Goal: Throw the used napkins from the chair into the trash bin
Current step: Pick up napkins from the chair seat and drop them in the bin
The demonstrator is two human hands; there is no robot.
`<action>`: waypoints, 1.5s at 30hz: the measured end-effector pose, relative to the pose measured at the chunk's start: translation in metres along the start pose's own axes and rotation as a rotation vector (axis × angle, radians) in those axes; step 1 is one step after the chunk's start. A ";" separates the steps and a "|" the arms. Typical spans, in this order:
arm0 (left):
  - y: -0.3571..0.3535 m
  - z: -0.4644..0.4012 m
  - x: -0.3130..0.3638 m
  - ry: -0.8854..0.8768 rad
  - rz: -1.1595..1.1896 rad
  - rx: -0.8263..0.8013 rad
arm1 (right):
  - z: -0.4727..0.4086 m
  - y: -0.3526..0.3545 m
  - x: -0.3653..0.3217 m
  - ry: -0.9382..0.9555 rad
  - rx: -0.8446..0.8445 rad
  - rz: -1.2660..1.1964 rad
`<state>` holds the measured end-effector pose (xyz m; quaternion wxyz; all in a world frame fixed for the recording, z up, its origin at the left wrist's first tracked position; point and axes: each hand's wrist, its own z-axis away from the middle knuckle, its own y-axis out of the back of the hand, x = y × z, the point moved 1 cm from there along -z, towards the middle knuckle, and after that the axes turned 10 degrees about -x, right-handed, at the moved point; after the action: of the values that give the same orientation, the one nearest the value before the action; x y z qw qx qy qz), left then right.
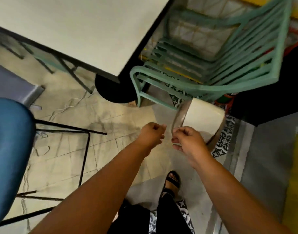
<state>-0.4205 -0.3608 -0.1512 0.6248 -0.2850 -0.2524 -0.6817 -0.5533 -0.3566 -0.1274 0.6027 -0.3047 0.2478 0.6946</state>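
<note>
A cream trash bin point(204, 119) stands on the floor in front of me, just below the green slatted chair point(212, 65). Its grey lid point(178, 115) is tilted up on the bin's left side. My right hand point(187, 141) is at the lid's near end, fingers curled and pinching its edge. My left hand point(151, 134) hovers just left of it as a closed fist, with nothing showing in it. No napkin is visible in either hand or on the green chair's seat. The picture is blurred by motion.
A white table point(77, 31) with a black round base point(114, 90) fills the upper left. A blue padded chair point(9, 141) on thin black legs stands at the left. My sandalled foot point(173, 179) is on the tiled floor below my hands. A dark counter point(271, 102) is on the right.
</note>
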 end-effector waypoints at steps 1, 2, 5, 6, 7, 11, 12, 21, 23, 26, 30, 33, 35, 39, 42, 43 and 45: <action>0.016 0.013 0.001 -0.014 -0.005 0.016 | 0.003 -0.015 -0.004 0.014 -0.015 0.042; 0.041 0.030 0.001 -0.034 -0.010 0.054 | 0.007 -0.038 -0.010 0.029 -0.042 0.074; 0.095 0.072 -0.001 -0.079 -0.009 0.158 | 0.019 -0.098 -0.023 0.063 -0.129 0.167; 0.112 0.086 0.001 -0.092 -0.010 0.195 | 0.023 -0.118 -0.028 0.080 -0.161 0.192; 0.140 0.105 -0.001 -0.126 -0.003 0.253 | 0.030 -0.149 -0.034 0.102 -0.205 0.218; 0.232 0.166 -0.001 -0.238 0.057 0.420 | 0.056 -0.256 -0.059 0.194 -0.326 0.284; 0.260 0.183 -0.004 -0.263 0.080 0.470 | 0.064 -0.286 -0.064 0.224 -0.360 0.310; 0.403 0.296 -0.035 -0.395 0.282 0.709 | 0.106 -0.440 -0.073 0.320 -0.642 0.480; 0.424 0.314 -0.049 -0.398 0.324 0.755 | 0.104 -0.459 -0.068 0.347 -0.673 0.553; 0.445 0.334 -0.066 -0.377 0.392 0.820 | 0.086 -0.480 -0.063 0.475 -0.672 0.767; 0.471 0.345 -0.082 -0.329 0.445 0.907 | 0.056 -0.520 -0.068 0.693 -0.630 1.223; 0.486 0.343 -0.087 -0.286 0.463 0.942 | 0.037 -0.545 -0.071 0.808 -0.742 1.460; 0.494 0.338 -0.089 -0.265 0.484 0.972 | 0.023 -0.557 -0.073 0.840 -0.809 1.631; 0.514 0.320 -0.083 -0.212 0.499 1.016 | -0.003 -0.573 -0.079 0.891 -0.932 1.773; 0.528 0.300 -0.073 -0.164 0.408 1.042 | -0.021 -0.579 -0.088 0.960 -1.026 1.677; 0.532 0.294 -0.070 -0.148 0.346 1.054 | -0.026 -0.580 -0.093 0.965 -1.049 1.637; 0.539 0.279 -0.064 -0.112 0.224 1.068 | -0.036 -0.581 -0.104 0.933 -1.085 1.563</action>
<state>0.1406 -0.1695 -0.0045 0.7369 0.0111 -0.5644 -0.3719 0.0346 -0.3661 -0.0633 -0.3832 -0.5256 0.2387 0.7211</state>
